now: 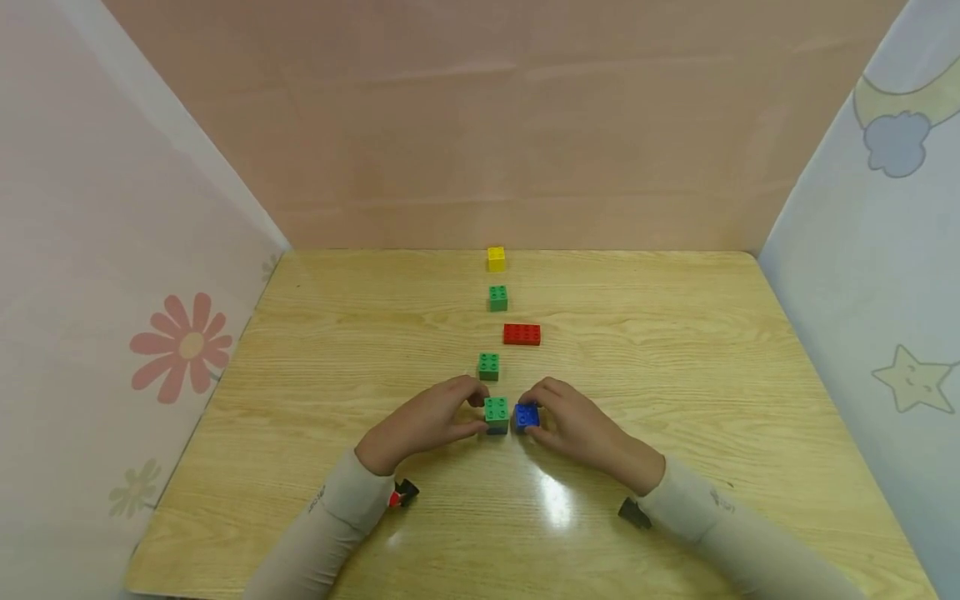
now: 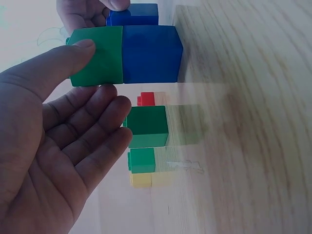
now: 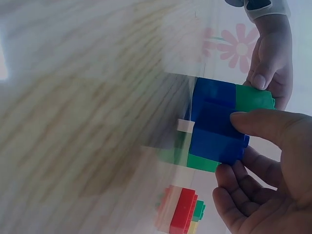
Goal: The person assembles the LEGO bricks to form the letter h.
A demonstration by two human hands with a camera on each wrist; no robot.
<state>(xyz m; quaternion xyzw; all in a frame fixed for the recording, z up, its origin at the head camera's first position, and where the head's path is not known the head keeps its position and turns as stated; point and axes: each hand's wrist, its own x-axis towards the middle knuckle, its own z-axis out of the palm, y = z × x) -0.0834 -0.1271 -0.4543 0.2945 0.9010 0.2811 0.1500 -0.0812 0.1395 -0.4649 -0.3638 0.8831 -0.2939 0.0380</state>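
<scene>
My left hand (image 1: 427, 422) pinches a green toy building brick (image 1: 496, 410) between thumb and fingers. That brick sits on top of a blue brick (image 2: 152, 54), and the two form a small upright stack on the table. Just to the right, my right hand (image 1: 581, 427) grips a separate blue brick (image 1: 527, 417) with its thumb on the near side and fingers on the far side. A narrow gap parts this brick from the stack in the head view. Studs show on the tops of both the green brick and the single blue one.
Beyond the hands, a rough line of bricks runs away from me: a green brick (image 1: 489, 367), a red longer brick (image 1: 522, 334), another green brick (image 1: 498, 298) and a yellow brick (image 1: 496, 259). The wooden table (image 1: 337, 333) meets patterned side walls and a plain back wall.
</scene>
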